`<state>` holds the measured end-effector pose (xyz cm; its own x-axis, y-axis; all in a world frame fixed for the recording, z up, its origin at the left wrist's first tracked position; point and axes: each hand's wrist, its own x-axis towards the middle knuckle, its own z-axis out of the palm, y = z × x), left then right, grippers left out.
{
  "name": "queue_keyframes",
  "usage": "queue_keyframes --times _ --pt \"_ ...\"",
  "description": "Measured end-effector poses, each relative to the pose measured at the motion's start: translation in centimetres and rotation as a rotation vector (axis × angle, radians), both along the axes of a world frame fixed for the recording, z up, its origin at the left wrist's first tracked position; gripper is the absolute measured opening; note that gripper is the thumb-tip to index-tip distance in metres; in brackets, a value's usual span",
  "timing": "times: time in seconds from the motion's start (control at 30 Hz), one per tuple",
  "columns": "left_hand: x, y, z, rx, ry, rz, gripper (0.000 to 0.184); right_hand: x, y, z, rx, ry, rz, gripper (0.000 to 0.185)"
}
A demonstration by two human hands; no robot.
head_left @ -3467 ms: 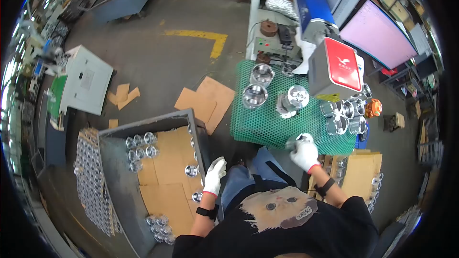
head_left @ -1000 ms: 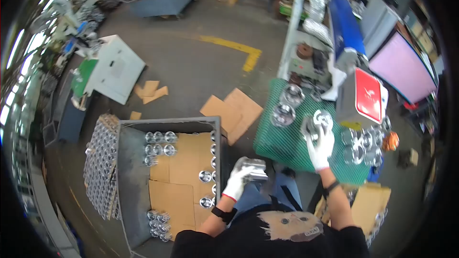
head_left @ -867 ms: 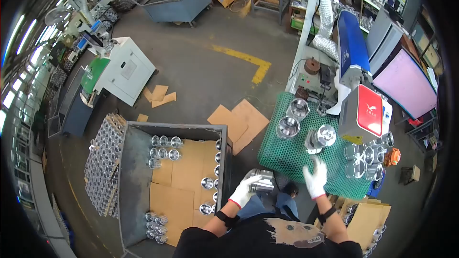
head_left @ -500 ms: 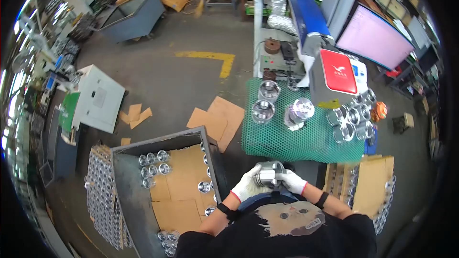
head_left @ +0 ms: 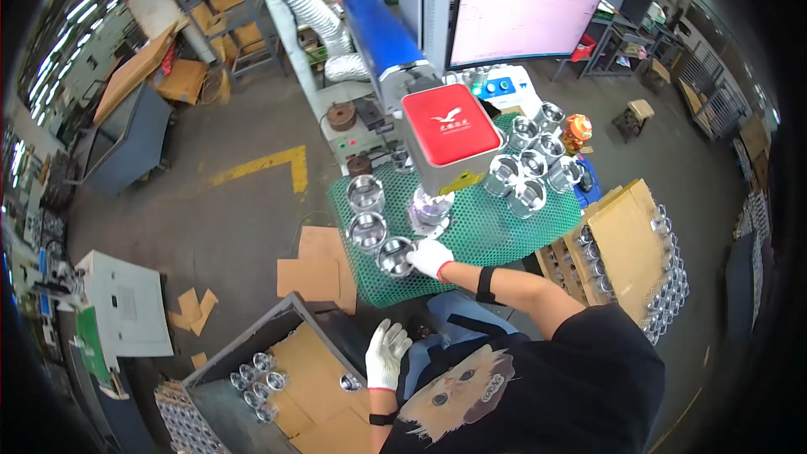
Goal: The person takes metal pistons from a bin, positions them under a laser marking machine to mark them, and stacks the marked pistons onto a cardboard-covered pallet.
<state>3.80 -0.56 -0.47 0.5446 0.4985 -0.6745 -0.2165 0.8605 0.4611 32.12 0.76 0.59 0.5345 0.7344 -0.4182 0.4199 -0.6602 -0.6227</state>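
My right hand (head_left: pixel 431 258), in a white glove, grips the rim of a metal piston (head_left: pixel 393 258) at the front left of the green mesh mat (head_left: pixel 471 245). That piston stands with its hollow side up, close to two more pistons (head_left: pixel 366 230) behind it. Just right of them, another piston (head_left: pixel 431 207) sits beneath a red-topped machine head (head_left: pixel 450 124). My left hand (head_left: pixel 387 355), also gloved, hangs with its fingers apart and holds nothing. It is beside the grey bin (head_left: pixel 296 307), near a single piston (head_left: pixel 350 382) inside.
Several pistons (head_left: pixel 530 164) cluster on the mat's right side, by an orange jar (head_left: pixel 577 132). A monitor (head_left: pixel 523 21) stands behind. Cardboard-layered pistons (head_left: pixel 626 235) are stacked at right. Cardboard sheets (head_left: pixel 315 273) lie on the floor.
The piston held by both hands before my body now stands on the mat, with my right hand on it. My left hand has let go and dropped toward the bin. The view has turned right.
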Motion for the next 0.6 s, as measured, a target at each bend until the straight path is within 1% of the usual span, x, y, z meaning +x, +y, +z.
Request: queue_keyframes --times 0.03,0.1,0.13,0.17,0.2,0.23,0.27,0.3,0.33,0.37,0.4,0.43,0.5,0.57,0.6 --pt "0.0 0.0 0.0 0.000 -0.002 -0.017 0.061 0.0 -0.3 1.1 -0.004 0.025 0.010 0.040" --pt "0.2 0.2 0.0 -0.079 0.037 -0.003 0.049 0.3 -1.6 2.7 0.103 0.304 -0.006 0.051" --pt "0.5 0.6 -0.3 -0.141 0.029 0.001 0.035 0.8 -2.3 1.8 0.123 0.269 0.041 0.065" --pt "0.4 0.9 -1.2 -0.142 0.029 -0.016 0.035 1.7 -3.4 1.1 0.110 0.208 0.111 0.075" --pt "0.1 1.4 -2.4 -0.188 -0.087 -0.009 0.041 3.2 -4.6 2.9 0.030 0.168 0.159 0.072" --pt "0.0 1.9 -3.1 -0.237 -0.201 -0.002 0.048 5.1 -5.9 5.8 -0.050 0.132 0.206 0.070" --pt "0.3 2.3 -3.4 -0.256 -0.256 -0.007 0.046 7.3 -7.1 8.9 -0.108 0.005 0.186 0.065" --pt "1.0 2.6 -2.8 -0.258 -0.251 -0.019 0.046 9.8 -8.5 11.0 -0.168 -0.122 0.169 0.062" --pt "2.0 2.8 -1.6 -0.214 -0.160 -0.022 0.046 12.3 -10.5 10.9 -0.023 -0.348 0.088 0.054" --pt "2.9 3.0 -0.9 -0.168 -0.070 -0.022 0.046 14.6 -12.3 11.6 0.021 -0.661 0.086 0.049" --pt "3.6 3.2 -0.8 -0.150 -0.051 -0.038 0.049 17.0 -13.6 12.7 -0.036 -0.679 0.109 0.043" --pt "4.5 3.4 -0.7 -0.152 -0.048 -0.034 0.049 18.6 -15.3 11.8 0.061 -0.774 0.093 0.039" --pt "6.6 3.6 0.0 -0.089 -0.003 -0.123 0.054 20.7 -17.3 10.6 -0.207 -0.710 0.267 0.041" --pt "8.7 3.5 1.8 -0.037 0.006 -0.194 0.058 21.2 -19.3 6.8 -0.219 -0.862 0.508 0.037" --pt "8.9 3.5 1.9 -0.012 -0.008 -0.221 0.059 20.7 -18.9 6.5 -0.213 -0.852 0.538 0.037"
